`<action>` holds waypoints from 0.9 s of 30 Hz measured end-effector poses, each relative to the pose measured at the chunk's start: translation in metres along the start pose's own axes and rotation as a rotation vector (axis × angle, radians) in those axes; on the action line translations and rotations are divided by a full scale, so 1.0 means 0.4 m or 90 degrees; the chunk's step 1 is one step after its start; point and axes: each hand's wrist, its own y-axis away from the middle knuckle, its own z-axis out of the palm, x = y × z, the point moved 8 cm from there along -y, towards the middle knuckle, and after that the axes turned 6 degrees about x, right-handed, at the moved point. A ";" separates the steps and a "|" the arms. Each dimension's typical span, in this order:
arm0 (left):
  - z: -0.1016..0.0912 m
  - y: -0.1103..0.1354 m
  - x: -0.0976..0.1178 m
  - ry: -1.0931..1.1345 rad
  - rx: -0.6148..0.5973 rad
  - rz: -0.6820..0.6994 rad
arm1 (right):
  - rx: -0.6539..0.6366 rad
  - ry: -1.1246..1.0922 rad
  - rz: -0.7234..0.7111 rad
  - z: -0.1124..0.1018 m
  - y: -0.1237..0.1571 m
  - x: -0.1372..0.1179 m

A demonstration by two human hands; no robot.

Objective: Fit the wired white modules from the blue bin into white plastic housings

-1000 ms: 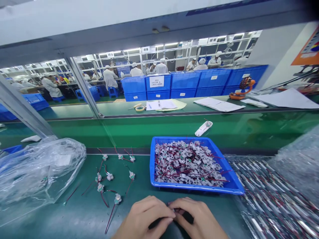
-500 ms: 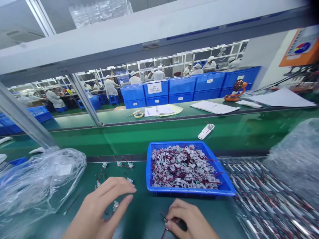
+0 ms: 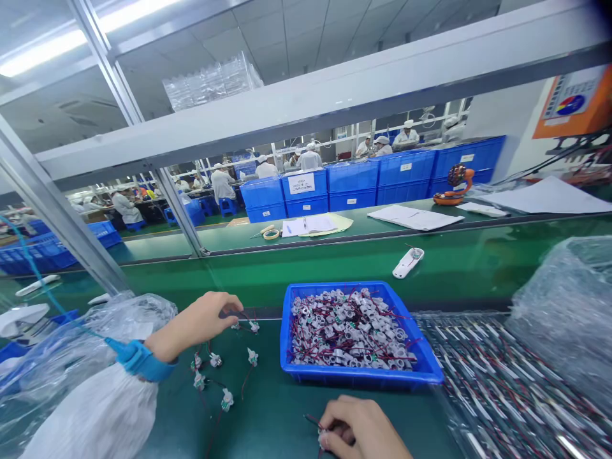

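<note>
My left hand (image 3: 205, 320) reaches over the far edge of the green worktop (image 3: 272, 414), a blue band round its wrist. Its thumb and index finger curl almost together at the thin wires of a small white part (image 3: 235, 325); whether they pinch a wire is hard to see. Close by lies a similar wired part (image 3: 254, 326). Several more, such as this white part with a green piece (image 3: 227, 400), are scattered nearer me. My right hand (image 3: 363, 424), low in front of the bin, is closed on a small white wired part (image 3: 323, 438), mostly covered by the fingers.
A blue bin (image 3: 356, 377) full of white wired parts stands in the middle. Rows of wired strips (image 3: 516, 382) lie at right beside clear plastic (image 3: 568, 299). More plastic wrap (image 3: 119, 319) lies left. A white housing (image 3: 408, 262) rests behind the bin. People in white work farther off.
My left hand has moved away from me and left, from above the nearer parts to those at the far edge. My right hand stays low, still holding its part. The view has tilted up.
</note>
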 end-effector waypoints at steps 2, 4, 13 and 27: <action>0.006 -0.021 -0.021 -0.010 -0.010 0.001 | 0.002 0.007 -0.009 -0.002 0.001 0.000; 0.009 -0.040 -0.029 -0.019 -0.016 0.013 | 0.007 0.014 -0.009 -0.005 0.000 0.000; 0.016 -0.084 0.072 -0.068 -0.037 0.089 | -0.007 0.010 0.001 -0.013 -0.010 -0.018; 0.075 -0.083 0.105 -0.100 -0.182 0.040 | -0.023 -0.010 -0.033 -0.002 -0.012 -0.013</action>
